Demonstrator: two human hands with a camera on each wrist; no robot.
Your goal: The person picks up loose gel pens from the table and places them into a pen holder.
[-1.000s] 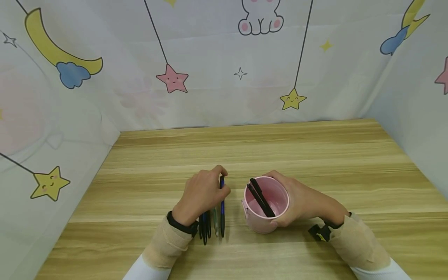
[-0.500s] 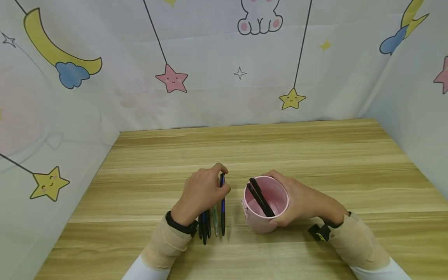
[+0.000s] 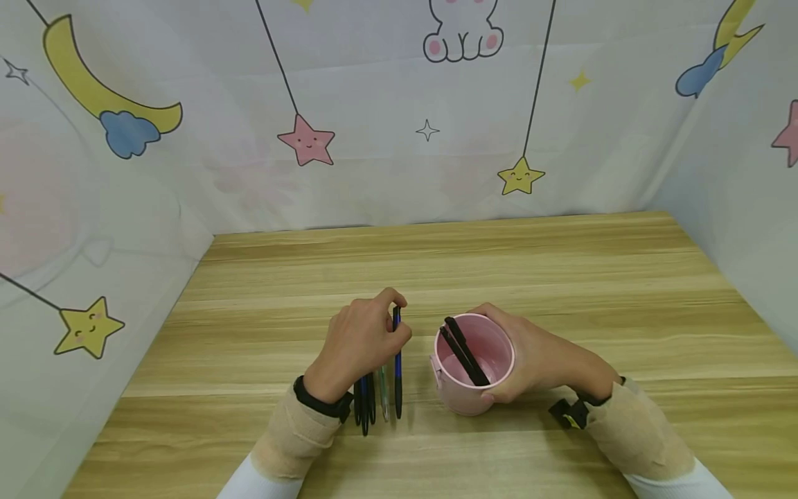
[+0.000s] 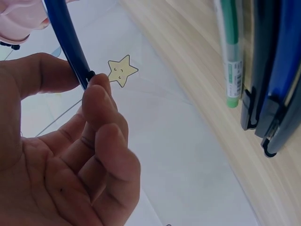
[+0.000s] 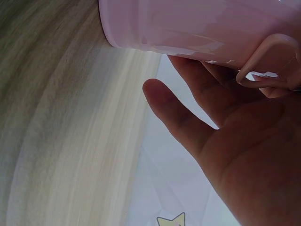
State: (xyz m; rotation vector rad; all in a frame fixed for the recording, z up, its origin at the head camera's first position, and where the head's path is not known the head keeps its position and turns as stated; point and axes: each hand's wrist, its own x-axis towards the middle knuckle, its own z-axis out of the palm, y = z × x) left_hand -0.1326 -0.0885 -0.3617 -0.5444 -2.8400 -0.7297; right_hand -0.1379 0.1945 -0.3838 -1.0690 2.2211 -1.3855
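- In the head view, the left hand (image 3: 361,339) is covering parts of the dark pens (image 3: 365,416) and green pen (image 3: 384,405).
- The left wrist view's top edge is cutting off the blue pen (image 4: 68,40).
- The right wrist view is cropping the pink cup (image 5: 188,26).
- The green pen's label (image 4: 233,80) is showing unreadably small print.

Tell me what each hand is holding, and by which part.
Left hand: a blue pen, pinched near its far end. Right hand: the cup, gripped round its side.
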